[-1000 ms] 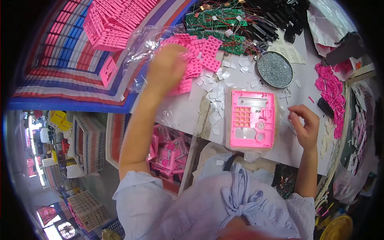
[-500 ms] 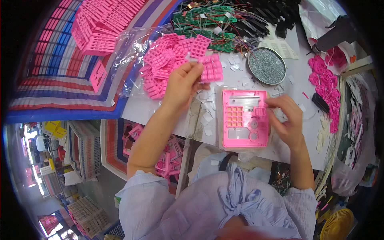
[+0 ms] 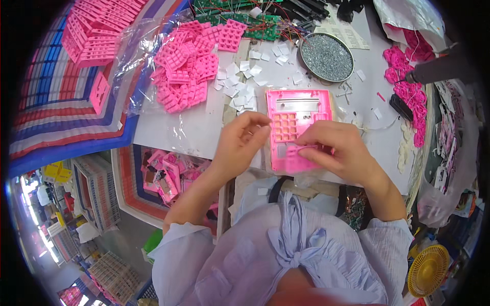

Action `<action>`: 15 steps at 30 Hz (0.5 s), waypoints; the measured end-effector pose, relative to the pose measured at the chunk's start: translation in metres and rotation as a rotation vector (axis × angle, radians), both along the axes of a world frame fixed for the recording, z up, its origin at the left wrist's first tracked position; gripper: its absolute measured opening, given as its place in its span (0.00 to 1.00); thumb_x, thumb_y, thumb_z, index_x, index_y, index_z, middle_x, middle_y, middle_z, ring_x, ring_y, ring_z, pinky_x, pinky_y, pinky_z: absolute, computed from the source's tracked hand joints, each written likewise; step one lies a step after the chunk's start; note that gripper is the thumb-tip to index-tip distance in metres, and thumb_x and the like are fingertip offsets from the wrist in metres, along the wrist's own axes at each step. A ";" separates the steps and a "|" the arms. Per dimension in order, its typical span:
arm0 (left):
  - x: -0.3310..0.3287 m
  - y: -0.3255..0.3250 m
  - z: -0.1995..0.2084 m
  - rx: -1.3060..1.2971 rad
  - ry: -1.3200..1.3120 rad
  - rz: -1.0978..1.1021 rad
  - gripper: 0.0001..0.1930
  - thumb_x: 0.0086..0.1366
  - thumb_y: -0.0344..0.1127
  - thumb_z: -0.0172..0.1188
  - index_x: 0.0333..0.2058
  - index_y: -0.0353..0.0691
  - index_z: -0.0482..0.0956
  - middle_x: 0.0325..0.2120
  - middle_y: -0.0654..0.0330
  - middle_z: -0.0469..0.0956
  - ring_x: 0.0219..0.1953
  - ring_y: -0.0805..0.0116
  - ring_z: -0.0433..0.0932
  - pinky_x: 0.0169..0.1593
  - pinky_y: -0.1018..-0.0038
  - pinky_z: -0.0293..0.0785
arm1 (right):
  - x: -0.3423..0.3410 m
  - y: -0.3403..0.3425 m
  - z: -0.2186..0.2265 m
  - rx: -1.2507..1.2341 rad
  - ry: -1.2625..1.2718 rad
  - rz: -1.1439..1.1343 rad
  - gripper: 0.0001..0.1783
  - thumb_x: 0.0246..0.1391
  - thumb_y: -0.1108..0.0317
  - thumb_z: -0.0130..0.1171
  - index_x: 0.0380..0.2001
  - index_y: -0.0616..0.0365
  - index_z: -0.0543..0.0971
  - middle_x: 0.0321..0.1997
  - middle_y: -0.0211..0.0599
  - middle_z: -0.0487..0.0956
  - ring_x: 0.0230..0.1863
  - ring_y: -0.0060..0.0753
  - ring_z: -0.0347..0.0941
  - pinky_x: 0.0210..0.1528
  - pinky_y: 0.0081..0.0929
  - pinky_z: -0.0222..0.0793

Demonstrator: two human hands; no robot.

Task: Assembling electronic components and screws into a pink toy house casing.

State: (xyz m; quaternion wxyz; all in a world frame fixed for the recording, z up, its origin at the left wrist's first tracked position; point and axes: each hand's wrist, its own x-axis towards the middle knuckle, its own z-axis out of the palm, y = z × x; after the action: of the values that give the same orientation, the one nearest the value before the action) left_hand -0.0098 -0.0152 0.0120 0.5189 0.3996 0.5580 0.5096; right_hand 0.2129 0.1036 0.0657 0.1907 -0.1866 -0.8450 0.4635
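A pink plastic casing (image 3: 325,108) with a grid of square openings lies on the table in front of me. My right hand (image 3: 339,148) reaches over its lower right part, thumb and fingers pinching a pink keypad (image 3: 293,160). The keypad is slightly blurred and hangs just over the lower end of the casing. Beside the casing's left edge is my left hand (image 3: 242,143), its fingers loosely curled, thumb and forefinger apart, nothing visible between them. Further left lies a heap of pink keypads (image 3: 186,66).
Loose white squares (image 3: 242,86) lie beyond my left hand. A round dish of screws (image 3: 326,57) stands behind the casing, with green circuit boards (image 3: 260,26) and wires at the back. To the right are a dark power screwdriver (image 3: 434,71) and pink cords (image 3: 418,109).
The keypad has passed from my left hand to my right and come down over the casing. My left hand has moved from the heap toward the casing's left edge. The view has shifted.
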 end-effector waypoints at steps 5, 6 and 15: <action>0.002 0.000 -0.017 0.136 0.230 0.043 0.08 0.67 0.27 0.61 0.44 0.34 0.79 0.33 0.62 0.78 0.32 0.77 0.77 0.35 0.79 0.72 | -0.016 0.012 -0.031 -0.086 -0.134 -0.103 0.09 0.54 0.69 0.66 0.36 0.62 0.83 0.31 0.43 0.81 0.30 0.44 0.78 0.33 0.33 0.74; 0.003 0.002 -0.019 0.173 0.283 0.042 0.07 0.66 0.27 0.61 0.43 0.34 0.80 0.33 0.61 0.78 0.32 0.76 0.77 0.35 0.79 0.72 | -0.021 0.016 -0.040 -0.026 -0.120 -0.130 0.09 0.55 0.68 0.66 0.36 0.62 0.82 0.31 0.44 0.81 0.30 0.44 0.78 0.34 0.33 0.74; -0.008 -0.001 -0.002 0.288 0.624 0.033 0.08 0.62 0.25 0.63 0.41 0.34 0.80 0.32 0.57 0.78 0.29 0.69 0.76 0.32 0.74 0.72 | -0.028 0.009 -0.038 0.466 -0.109 -0.153 0.23 0.52 0.60 0.67 0.51 0.55 0.78 0.52 0.43 0.77 0.49 0.47 0.76 0.46 0.40 0.75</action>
State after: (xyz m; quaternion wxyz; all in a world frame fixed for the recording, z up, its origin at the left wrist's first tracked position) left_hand -0.0182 -0.0161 0.0102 0.2529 0.5963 0.6186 0.4447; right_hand 0.1844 0.1129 0.0272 0.2174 -0.2258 -0.9214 0.2296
